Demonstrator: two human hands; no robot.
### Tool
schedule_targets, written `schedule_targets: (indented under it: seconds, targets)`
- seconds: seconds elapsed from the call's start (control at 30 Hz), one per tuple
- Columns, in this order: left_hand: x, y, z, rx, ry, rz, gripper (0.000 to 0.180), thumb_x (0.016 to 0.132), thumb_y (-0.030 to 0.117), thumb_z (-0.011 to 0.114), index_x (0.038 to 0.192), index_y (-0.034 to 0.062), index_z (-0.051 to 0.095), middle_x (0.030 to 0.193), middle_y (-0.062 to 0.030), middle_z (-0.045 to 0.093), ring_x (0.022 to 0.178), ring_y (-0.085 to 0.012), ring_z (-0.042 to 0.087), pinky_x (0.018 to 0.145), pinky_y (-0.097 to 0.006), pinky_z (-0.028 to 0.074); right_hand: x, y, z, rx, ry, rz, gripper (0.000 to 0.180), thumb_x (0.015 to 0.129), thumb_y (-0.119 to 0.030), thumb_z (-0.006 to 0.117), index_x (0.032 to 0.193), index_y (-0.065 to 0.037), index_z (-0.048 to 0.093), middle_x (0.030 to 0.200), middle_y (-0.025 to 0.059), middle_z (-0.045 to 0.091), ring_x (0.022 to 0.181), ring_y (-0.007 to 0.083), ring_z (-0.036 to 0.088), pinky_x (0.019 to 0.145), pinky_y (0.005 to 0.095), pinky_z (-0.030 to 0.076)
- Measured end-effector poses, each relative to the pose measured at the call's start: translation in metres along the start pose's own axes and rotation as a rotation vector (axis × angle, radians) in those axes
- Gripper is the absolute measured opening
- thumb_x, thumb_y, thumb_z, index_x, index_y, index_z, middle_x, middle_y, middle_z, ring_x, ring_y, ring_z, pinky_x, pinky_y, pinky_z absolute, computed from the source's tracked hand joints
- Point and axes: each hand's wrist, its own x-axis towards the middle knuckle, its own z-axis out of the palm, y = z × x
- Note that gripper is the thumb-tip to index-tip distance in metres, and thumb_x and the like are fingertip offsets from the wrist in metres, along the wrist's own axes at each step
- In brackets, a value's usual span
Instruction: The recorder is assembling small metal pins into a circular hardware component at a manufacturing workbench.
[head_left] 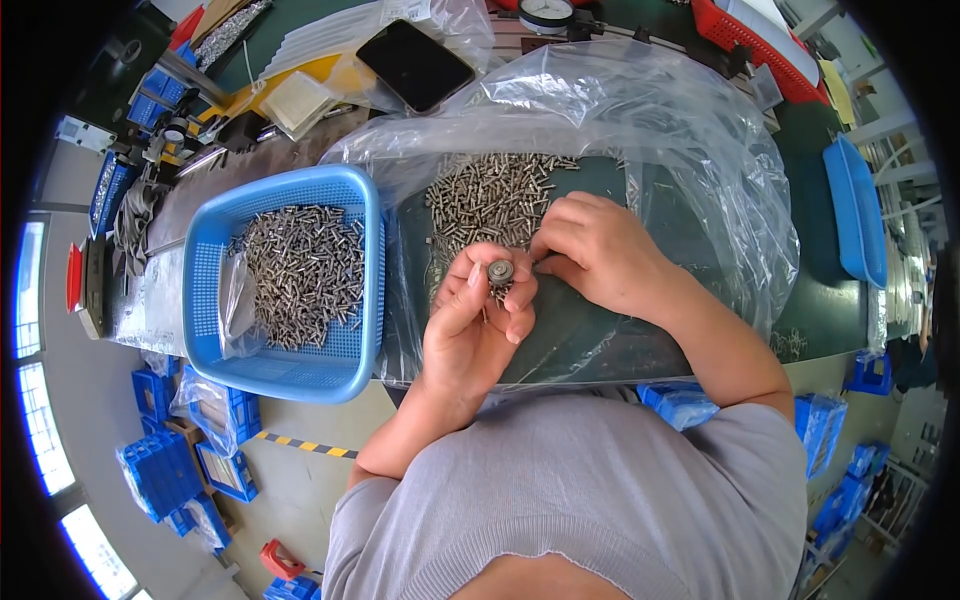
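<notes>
My left hand (pixel 468 335) is closed, palm up, around a small round metal piece (pixel 501 270) with ringed edges. A few small metal pins seem to lie in the palm just below it. My right hand (pixel 604 252) is beside it, thumb and fingers pinched together close to the left fingertips; what they hold, if anything, is hidden. Just beyond both hands, a heap of short metal pins (pixel 485 200) is spread on a clear plastic sheet (pixel 705 190). To the left, a blue plastic basket (pixel 372 270) contains many more metal pins (pixel 305 285) and a crumpled clear bag (pixel 237 300).
A black phone (pixel 415 66) lies at the back on plastic film. Near it are a dial gauge (pixel 546 12) and a red basket (pixel 765 50). A blue tray (pixel 855 212) is at the right edge of the green table (pixel 825 310). Blue crates (pixel 165 470) stand on the floor.
</notes>
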Motion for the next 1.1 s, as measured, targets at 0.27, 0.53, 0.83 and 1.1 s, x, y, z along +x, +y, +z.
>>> schedule_targets:
  seconds: [0.27,0.53,0.83,1.1]
  targets:
    - [-0.002,0.0,0.005,0.048,0.066,-0.075,0.018,0.096,0.017,0.049,0.109,0.0048,0.053,0.1,-0.0117,0.054,0.077,-0.0136,0.049,0.058,-0.024,0.042,0.004,-0.004,-0.011,0.35,0.027,0.3,0.01,0.077,-0.004,0.067,0.082,-0.004,0.058,0.079,0.0039,0.055,0.073,0.015,0.054,0.066,0.0275,0.044]
    - [-0.001,0.0,0.007,0.115,0.112,-0.121,0.016,0.095,0.018,0.052,0.105,0.0058,0.055,0.092,-0.0094,0.058,0.072,-0.0124,0.052,0.057,-0.024,0.042,0.003,-0.017,-0.018,1.163,-0.156,0.442,0.007,0.09,-0.009,0.06,0.091,-0.003,0.057,0.086,-0.0017,0.056,0.079,0.0056,0.051,0.072,0.0211,0.042]
    - [-0.002,-0.001,0.01,0.129,0.155,-0.137,0.014,0.095,0.018,0.053,0.103,0.0073,0.056,0.087,-0.0091,0.057,0.071,-0.0125,0.052,0.056,-0.024,0.042,0.002,-0.016,-0.015,1.16,-0.191,0.447,0.008,0.091,-0.01,0.06,0.09,-0.002,0.057,0.085,-0.001,0.057,0.08,0.0055,0.053,0.072,0.0205,0.044]
    - [-0.002,0.0,0.01,0.126,0.165,-0.147,0.014,0.094,0.019,0.055,0.102,0.0069,0.056,0.089,-0.0086,0.058,0.071,-0.0122,0.051,0.054,-0.024,0.041,0.001,-0.019,-0.012,1.145,-0.165,0.43,0.007,0.09,-0.008,0.061,0.09,-0.002,0.057,0.084,-0.0009,0.056,0.079,0.006,0.053,0.072,0.021,0.044]
